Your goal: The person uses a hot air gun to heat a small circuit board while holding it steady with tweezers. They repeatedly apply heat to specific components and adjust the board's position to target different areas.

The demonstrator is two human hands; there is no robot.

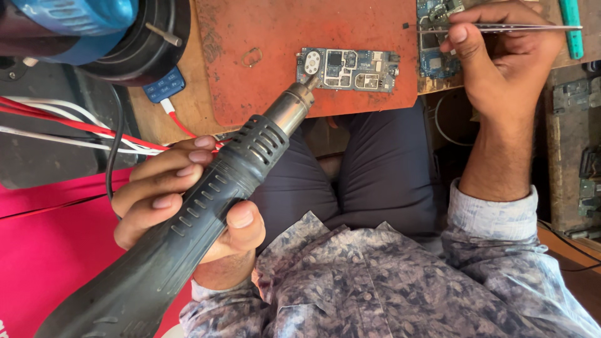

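Observation:
My left hand (181,200) grips a black hot-air gun (206,206). Its metal nozzle (294,106) points at the near left corner of a blue-grey circuit board (350,69) lying on a red-brown mat (275,56). My right hand (501,62) holds thin metal tweezers (501,27) level, tips pointing left over a second circuit board (435,37) at the mat's right edge. The tweezers' tip carries a tiny dark piece; what it is cannot be made out.
A small wire ring (251,57) lies on the mat. A black round device with a blue top (113,31) sits at the left, with red and white cables (75,128) and a small blue adapter (164,84). More boards (588,181) lie at right. A teal tool (571,25) is nearby.

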